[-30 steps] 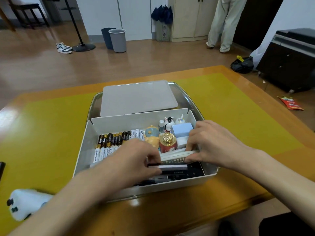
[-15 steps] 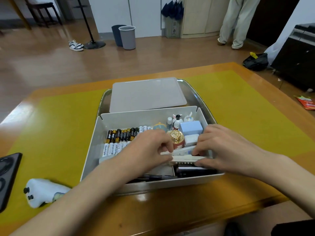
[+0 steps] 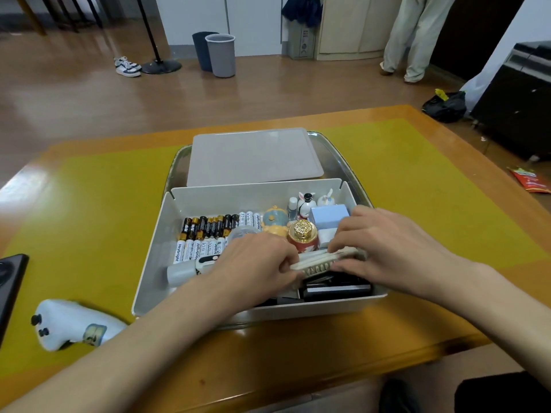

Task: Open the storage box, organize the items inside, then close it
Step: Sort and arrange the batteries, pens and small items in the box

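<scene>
The white storage box (image 3: 155, 234) stands open on a metal tray (image 3: 337, 147), its grey lid (image 3: 253, 156) lying flat behind it. Inside are rows of batteries (image 3: 208, 234), small figurines (image 3: 305, 204), a light blue block (image 3: 329, 214), a red jar with a gold cap (image 3: 302, 235) and black items (image 3: 337, 289) at the front. My left hand (image 3: 253, 260) and my right hand (image 3: 384, 245) both grip a bundle of cream-white sticks (image 3: 320, 260) lying across the box's front half, one hand at each end.
A white game controller (image 3: 68, 323) lies on the yellow mat at the left, with a black device (image 3: 9, 281) at the left edge. Behind the table a person's legs (image 3: 408, 40) stand on the wooden floor, near two bins (image 3: 220, 55).
The camera view has shifted slightly. Both hands stay on the cream-white sticks, nudging them a little within the box's front half.
</scene>
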